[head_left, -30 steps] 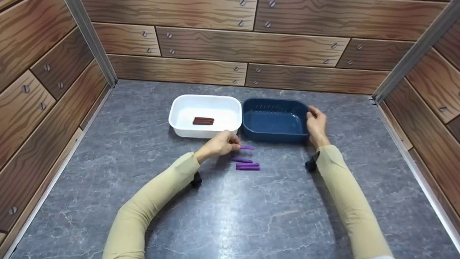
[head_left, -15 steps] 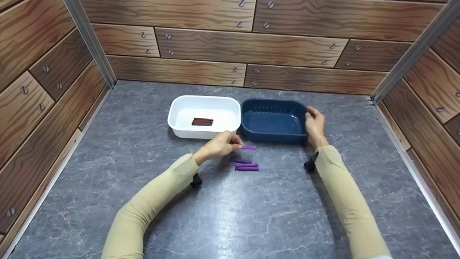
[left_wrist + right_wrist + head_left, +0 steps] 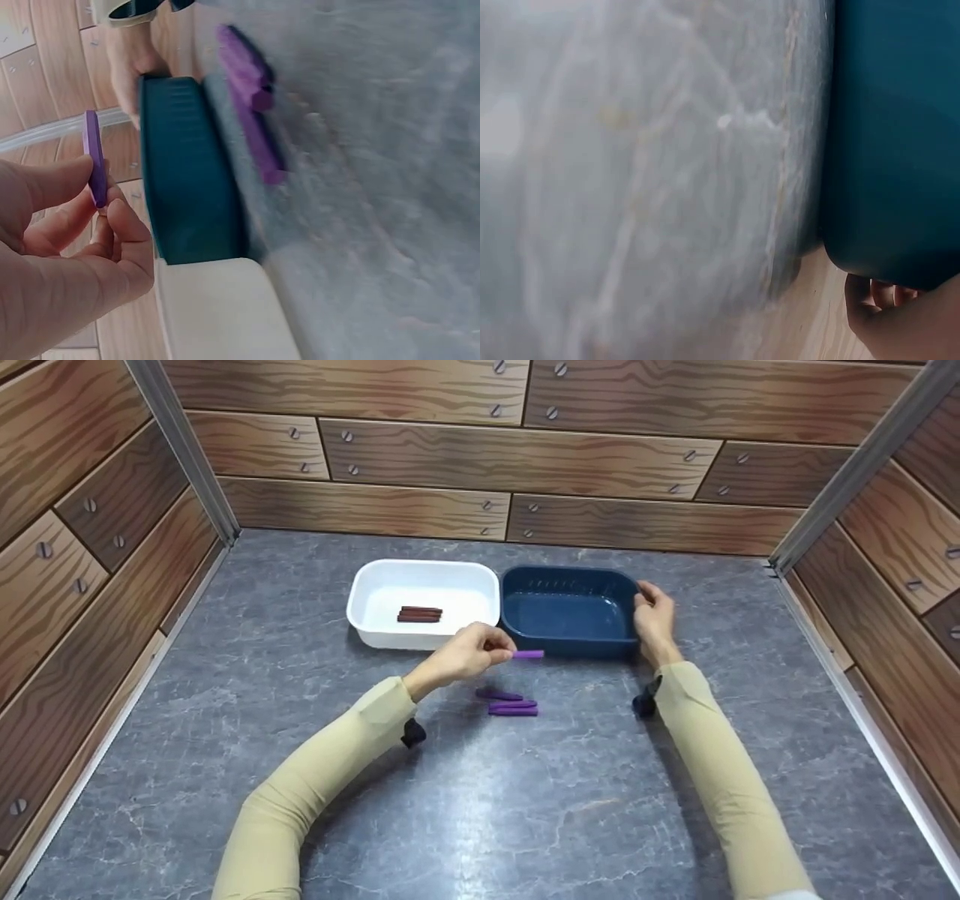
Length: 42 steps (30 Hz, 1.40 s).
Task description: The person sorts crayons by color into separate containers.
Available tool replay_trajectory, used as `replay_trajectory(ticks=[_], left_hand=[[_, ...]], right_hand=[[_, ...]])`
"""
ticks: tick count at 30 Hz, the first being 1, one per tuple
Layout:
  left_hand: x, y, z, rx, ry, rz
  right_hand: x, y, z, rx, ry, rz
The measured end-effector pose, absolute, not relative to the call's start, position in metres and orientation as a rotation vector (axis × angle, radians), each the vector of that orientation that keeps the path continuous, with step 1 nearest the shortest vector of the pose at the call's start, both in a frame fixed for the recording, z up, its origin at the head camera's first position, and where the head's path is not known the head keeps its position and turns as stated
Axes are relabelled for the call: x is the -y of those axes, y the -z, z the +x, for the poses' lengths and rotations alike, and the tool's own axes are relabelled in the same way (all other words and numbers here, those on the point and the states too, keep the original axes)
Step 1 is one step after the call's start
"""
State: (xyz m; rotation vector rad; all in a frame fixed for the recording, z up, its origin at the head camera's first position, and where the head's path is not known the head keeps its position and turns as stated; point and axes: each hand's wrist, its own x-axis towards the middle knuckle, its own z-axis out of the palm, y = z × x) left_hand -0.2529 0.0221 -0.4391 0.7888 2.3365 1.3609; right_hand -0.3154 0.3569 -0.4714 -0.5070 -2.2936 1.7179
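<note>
My left hand (image 3: 466, 654) pinches a purple six-sided stick (image 3: 529, 654), crayon-like, between thumb and fingers. The stick is raised off the table near the front of the dark blue tub (image 3: 574, 647). In the left wrist view, the stick (image 3: 93, 142) projects past the thumb. Below that hand, several more purple sticks (image 3: 513, 710) lie close together on the table. At the blue tub's right end, my right hand (image 3: 656, 622) grips the rim; in the right wrist view its curled fingers (image 3: 857, 296) touch the tub's end, partly hidden.
A white tub (image 3: 390, 640) stands against the blue tub's left side, with several dark brown sticks (image 3: 420, 614) on its floor. Both rest on a grey marbled table (image 3: 585, 795). Wood-patterned walls (image 3: 420, 510) close off the back and sides.
My left hand has lifted the pinched purple stick and carried it slightly right, towards the blue tub. The right hand stays on the tub's end. The view has shifted a little.
</note>
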Motion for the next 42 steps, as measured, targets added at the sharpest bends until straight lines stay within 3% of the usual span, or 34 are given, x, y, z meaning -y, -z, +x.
replay_trajectory(ticks=[42], left_hand=[[-0.102, 0.438, -0.302, -2.614, -1.512, 0.682]], right_hand=[[-0.355, 0.472, -0.316, 2.304, -1.698, -0.495]])
